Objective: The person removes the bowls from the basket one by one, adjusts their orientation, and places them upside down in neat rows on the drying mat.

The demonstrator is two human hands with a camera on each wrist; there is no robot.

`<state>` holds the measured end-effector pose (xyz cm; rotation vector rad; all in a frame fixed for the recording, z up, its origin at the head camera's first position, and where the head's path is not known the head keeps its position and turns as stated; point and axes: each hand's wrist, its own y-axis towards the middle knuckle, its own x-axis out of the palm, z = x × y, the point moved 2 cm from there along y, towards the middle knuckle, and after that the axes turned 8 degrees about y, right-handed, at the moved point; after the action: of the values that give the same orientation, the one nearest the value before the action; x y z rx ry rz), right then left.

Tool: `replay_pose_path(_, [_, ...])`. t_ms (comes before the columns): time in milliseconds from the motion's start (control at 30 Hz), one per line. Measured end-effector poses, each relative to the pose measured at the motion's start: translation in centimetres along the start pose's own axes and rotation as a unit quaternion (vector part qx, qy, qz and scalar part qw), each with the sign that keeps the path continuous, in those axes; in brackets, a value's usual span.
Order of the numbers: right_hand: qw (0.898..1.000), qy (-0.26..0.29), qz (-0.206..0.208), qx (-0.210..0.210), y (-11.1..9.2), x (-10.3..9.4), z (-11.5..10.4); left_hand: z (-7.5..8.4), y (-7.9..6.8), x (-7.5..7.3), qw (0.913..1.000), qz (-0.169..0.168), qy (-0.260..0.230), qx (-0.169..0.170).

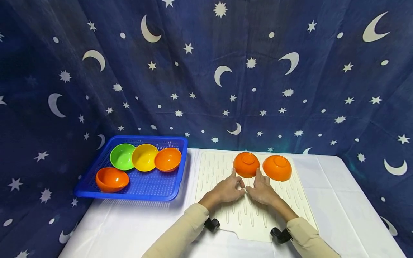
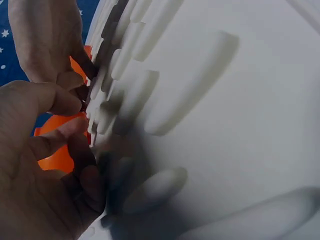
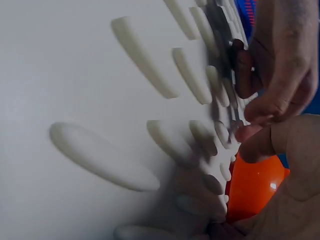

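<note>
Two orange bowls lie upside down at the back of a cream ridged draining board. My left hand [image 1: 227, 188] and right hand [image 1: 262, 189] are side by side in front of the left bowl [image 1: 246, 163]. Each hand has a fingertip right at this bowl's near rim, with the thumbs close together over the ridges. To the right sits the other bowl [image 1: 277, 167], just beyond my right hand. Both wrist views look along the draining board [image 2: 240, 100], where orange shows behind the fingers; the exact contact there is hidden.
At the left, a blue plastic basket [image 1: 153, 195] holds a green bowl [image 1: 122, 157], a yellow bowl [image 1: 144, 157] and two orange bowls, one of them tilted. A white cloth [image 1: 342, 208] covers the table. Dark blue star-and-moon curtains [image 1: 200, 79] stand behind and at the sides.
</note>
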<state>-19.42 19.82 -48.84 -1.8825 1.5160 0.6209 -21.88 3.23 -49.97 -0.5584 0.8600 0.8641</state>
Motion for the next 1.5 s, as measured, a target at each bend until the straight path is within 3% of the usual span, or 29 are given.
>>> replay_pose_path(200, [0.999, 0.031, 0.019, -0.014, 0.0, -0.5, -0.2, -0.2, -0.6, -1.4, 0.9995, 0.029, 0.007, -0.004])
replay_pose_path(333, [0.999, 0.037, 0.021, -0.027, -1.3, -0.5, -0.3, -0.3, -1.9, -2.3, 0.9954, 0.052, 0.077, 0.024])
replay_pose_path(433, [0.999, 0.026, 0.020, -0.041, -2.4, -0.4, -0.7, -0.1, -2.8, -2.8, 0.9860, 0.079, 0.138, 0.050])
replay_pose_path(700, [0.997, -0.010, 0.045, -0.066, -5.7, -1.0, -0.7, 1.2, -5.2, -4.6, 0.9589, 0.169, 0.205, 0.099])
replay_pose_path(833, [0.996, -0.020, 0.055, -0.066, -7.8, -1.3, -0.3, 1.9, -6.6, -6.0, 0.9448, 0.203, 0.226, 0.123])
replay_pose_path(1000, [0.992, -0.056, 0.071, -0.094, -10.1, -1.6, 0.2, 2.0, -8.6, -7.5, 0.9345, 0.235, 0.223, 0.147])
replay_pose_path(1100, [0.989, -0.085, 0.077, -0.098, -11.1, -1.6, 1.3, 1.3, -10.0, -8.4, 0.9309, 0.261, 0.207, 0.150])
replay_pose_path(1233, [0.988, -0.120, 0.069, -0.064, -12.0, -1.6, 4.1, -0.7, -12.0, -9.7, 0.9290, 0.288, 0.192, 0.131])
replay_pose_path(1433, [0.984, -0.168, 0.043, 0.028, -12.7, -1.9, 9.0, -4.9, -14.5, -12.6, 0.9304, 0.295, 0.206, 0.069])
replay_pose_path(1500, [0.984, -0.170, 0.045, 0.034, -12.9, -1.9, 10.1, -6.2, -15.3, -13.7, 0.9305, 0.295, 0.213, 0.042])
